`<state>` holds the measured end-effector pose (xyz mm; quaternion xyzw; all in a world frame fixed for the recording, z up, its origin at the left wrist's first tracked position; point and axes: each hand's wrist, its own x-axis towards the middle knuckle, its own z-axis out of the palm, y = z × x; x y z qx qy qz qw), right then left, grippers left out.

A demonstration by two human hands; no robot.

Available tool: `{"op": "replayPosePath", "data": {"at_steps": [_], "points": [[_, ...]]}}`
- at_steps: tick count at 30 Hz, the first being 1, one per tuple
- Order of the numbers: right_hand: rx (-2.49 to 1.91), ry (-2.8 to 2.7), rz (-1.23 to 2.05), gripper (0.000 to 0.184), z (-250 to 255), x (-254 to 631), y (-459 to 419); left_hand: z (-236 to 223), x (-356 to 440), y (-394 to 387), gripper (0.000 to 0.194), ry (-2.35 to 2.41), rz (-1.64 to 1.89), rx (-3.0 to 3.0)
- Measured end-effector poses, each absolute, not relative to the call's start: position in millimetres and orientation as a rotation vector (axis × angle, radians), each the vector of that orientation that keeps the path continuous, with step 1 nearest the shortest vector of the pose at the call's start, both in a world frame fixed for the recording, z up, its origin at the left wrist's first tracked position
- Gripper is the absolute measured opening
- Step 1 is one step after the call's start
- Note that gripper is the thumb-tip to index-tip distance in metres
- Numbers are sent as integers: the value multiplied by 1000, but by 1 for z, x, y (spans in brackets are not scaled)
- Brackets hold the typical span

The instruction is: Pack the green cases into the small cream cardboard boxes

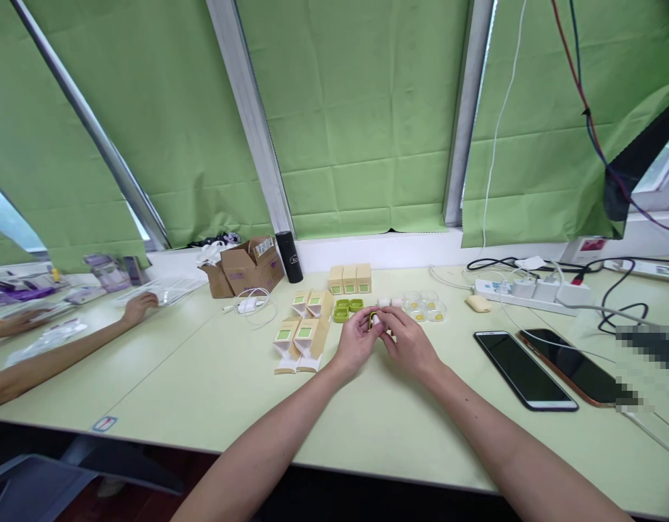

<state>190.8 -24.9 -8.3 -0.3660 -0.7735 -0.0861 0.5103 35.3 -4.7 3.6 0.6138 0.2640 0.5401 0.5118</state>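
Observation:
Close together over the table's middle, my left hand [356, 338] and my right hand [409, 339] are closed around one small piece [374, 319]. It shows a white part and a dark, yellow-green edge; fingers cover the rest, so its kind is unclear. Just behind my left hand sit several small green square cups [341, 312]. Small white pieces [391, 301] lie beyond my fingers, beside clear round plastic cups [435, 312] with yellow in them. Left of my hands lie several opened small kraft boxes [306, 330] with green labels. Closed kraft boxes [349, 280] stand in a row behind the cups.
A brown carton [250, 270], a black bottle [288, 257] and a white charger [249, 305] occupy the back left. To the right are two phones [524, 370] [576, 366], a power strip [530, 293] and loose cables. Another person's arm [78, 344] reaches in at far left.

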Motion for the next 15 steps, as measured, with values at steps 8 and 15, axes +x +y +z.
{"op": "replayPosePath", "data": {"at_steps": [8,15], "points": [[-885,-1851,-161,41,-9,191,-24,5,36,-6,47,625,1311,1447],[-924,-1848,-15,59,-8,192,-28,-1,34,2,55,649,1281,1391]]}}
